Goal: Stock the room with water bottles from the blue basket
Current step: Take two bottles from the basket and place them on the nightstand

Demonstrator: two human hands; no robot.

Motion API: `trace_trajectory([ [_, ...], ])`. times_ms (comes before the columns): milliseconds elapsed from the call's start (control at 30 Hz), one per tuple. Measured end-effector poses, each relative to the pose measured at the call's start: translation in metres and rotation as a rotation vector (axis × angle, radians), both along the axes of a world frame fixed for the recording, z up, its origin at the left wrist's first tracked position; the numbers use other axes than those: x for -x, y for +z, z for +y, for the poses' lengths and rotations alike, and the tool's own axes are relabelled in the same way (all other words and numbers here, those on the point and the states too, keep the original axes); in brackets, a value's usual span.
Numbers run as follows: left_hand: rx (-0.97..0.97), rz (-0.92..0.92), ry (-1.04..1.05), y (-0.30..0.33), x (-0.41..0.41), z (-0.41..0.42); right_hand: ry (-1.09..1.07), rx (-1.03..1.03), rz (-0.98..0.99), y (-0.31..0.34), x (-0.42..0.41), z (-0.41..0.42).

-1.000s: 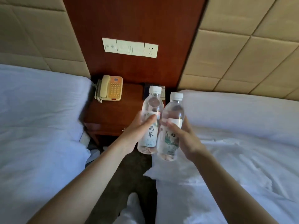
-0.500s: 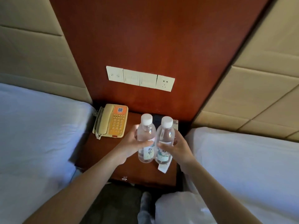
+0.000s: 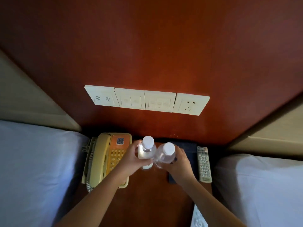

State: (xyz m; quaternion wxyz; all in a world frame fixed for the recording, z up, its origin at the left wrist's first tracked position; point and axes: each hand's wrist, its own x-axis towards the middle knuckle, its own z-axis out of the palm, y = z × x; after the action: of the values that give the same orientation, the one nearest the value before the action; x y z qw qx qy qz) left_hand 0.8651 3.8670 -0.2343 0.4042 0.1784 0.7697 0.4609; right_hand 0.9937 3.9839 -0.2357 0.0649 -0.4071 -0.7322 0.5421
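While the left hand (image 3: 131, 158) grips one water bottle (image 3: 147, 151) and the right hand (image 3: 181, 163) grips the other bottle (image 3: 166, 154), both stand upright, touching, over the nightstand (image 3: 147, 202); release seems to remain. The blue basket is out of view. A telephone (image 3: 106, 159) crowds the left, a remote (image 3: 203, 163) the right.

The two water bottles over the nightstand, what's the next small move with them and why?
Probably lower both bottles a little until they stand on the nightstand, then let go. The left hand grips the left bottle and the right hand the right bottle, upright and side by side, between the phone and the remote.
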Motion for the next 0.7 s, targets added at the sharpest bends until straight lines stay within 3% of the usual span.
trace_trajectory([
  [267,0.087,0.017,-0.123,-0.054,0.044,0.023,-0.078,-0.002,-0.06,-0.044,0.039,0.014],
  [533,0.11,0.08,-0.305,-0.051,0.069,0.041,-0.034,-0.067,-0.134,-0.052,0.048,0.026],
  [700,0.102,0.149,-0.306,-0.055,0.063,0.04,-0.007,-0.077,-0.148,-0.056,0.046,0.026],
])
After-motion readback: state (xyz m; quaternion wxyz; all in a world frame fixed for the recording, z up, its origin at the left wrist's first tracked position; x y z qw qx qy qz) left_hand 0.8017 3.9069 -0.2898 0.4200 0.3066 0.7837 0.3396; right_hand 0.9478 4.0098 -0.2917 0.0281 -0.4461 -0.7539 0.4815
